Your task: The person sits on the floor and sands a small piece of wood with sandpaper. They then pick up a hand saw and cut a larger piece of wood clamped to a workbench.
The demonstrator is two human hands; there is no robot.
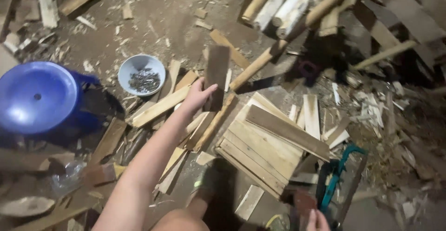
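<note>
Left hand [199,96] grips dark plank [217,75] at its bottom end, long axis 12–6, upright. Panel [267,149] at 4 o'clock. Right hand [317,221] grip unclear.

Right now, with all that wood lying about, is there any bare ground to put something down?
Yes: bare dirt floor lies beyond the bowl of nails, up to the round poles. Around the left hand, holding a dark board, planks crowd the ground, with the slat panel beside them and a blue stool left.
</note>
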